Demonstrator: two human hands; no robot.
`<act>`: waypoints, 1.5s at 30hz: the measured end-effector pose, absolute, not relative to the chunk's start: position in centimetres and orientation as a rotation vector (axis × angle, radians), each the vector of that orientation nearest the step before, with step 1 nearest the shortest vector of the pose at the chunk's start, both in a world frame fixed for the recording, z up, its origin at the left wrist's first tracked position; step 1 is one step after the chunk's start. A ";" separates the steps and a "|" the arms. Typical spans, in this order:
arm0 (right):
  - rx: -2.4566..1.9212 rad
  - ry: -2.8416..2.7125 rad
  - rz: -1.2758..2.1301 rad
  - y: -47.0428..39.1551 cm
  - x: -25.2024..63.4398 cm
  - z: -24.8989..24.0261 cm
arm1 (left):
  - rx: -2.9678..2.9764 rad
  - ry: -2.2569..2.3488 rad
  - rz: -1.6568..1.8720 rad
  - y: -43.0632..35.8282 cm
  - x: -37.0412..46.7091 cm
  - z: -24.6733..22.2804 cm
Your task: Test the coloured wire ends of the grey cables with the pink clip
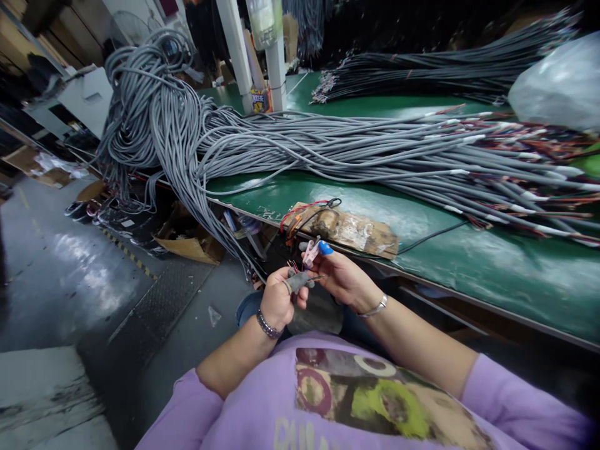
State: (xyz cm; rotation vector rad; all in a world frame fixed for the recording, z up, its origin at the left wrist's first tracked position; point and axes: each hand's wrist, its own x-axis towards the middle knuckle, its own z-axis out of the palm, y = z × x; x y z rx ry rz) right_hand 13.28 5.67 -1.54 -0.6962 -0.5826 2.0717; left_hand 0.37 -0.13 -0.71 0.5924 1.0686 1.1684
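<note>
In front of my body, my left hand (277, 301) is closed around the end of a thin wire bundle (293, 267), whose fine coloured strands stick up past the fingers. Grey covering (296, 282) wraps the fingertips there. My right hand (345, 279) pinches a small pale pink clip-like piece (310, 254) between thumb and fingers; blue covering (325, 248) sits on the thumb tip. Both hands almost touch, just off the bench edge. Beyond them lies a worn wooden board (359, 231) with a lump fixed on it and red and black leads.
A large bundle of grey cables (300, 140) runs along the green bench (469, 256), draping over its left end. Dark cables (422, 72) and a clear plastic bag (557, 81) lie behind. White posts (276, 75) stand at the back. An open cardboard box (187, 240) rests below left.
</note>
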 end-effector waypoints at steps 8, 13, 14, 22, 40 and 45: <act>-0.733 -0.617 2.136 5.9 13.4 -1.0 | 0.660 1.116 1.257 -1.0 0.5 -0.2; -0.723 -0.653 2.082 5.8 13.3 -1.4 | 0.681 1.143 1.332 -1.3 0.8 -0.1; -0.722 -0.646 2.083 5.8 13.3 -1.4 | 0.673 1.146 1.343 -1.3 0.9 -0.1; -0.703 -0.544 2.061 5.7 13.2 -1.0 | 0.605 1.127 1.371 -0.6 1.5 -0.6; -0.773 -0.727 2.212 5.4 14.4 -1.6 | 0.629 1.143 1.341 -1.4 1.2 -1.3; -0.862 -1.098 2.092 5.1 14.6 -0.7 | 0.744 1.138 1.242 -1.7 1.2 -1.7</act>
